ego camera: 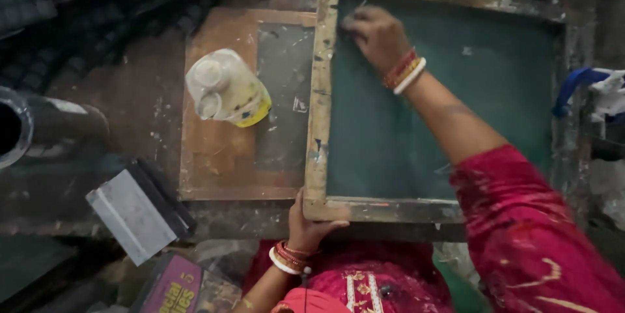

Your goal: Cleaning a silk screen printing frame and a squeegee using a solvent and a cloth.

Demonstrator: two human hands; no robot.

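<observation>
Screen frame: a wooden screen-printing frame (320,111) with dark green mesh (390,130) lies flat on the counter (130,111), right of centre.
Left hand: the left hand (311,225) clamps the frame's near-left corner, thumb over the top of the wood, its grip pressed onto the rail.
Right hand: the right hand (374,34) rests on the mesh at the far-left corner, fingers curled down; whether they pinch a cloth or anything else I cannot tell.
Nearby: a white plastic bottle with a yellow base (228,88) lies on a wooden board (221,156) left of the frame; a squeegee (133,215) sits near left.
Doing it well: judging by the pose, rub lightly so the mesh is not strained, and keep the near corner pinned so the frame does not slide.
</observation>
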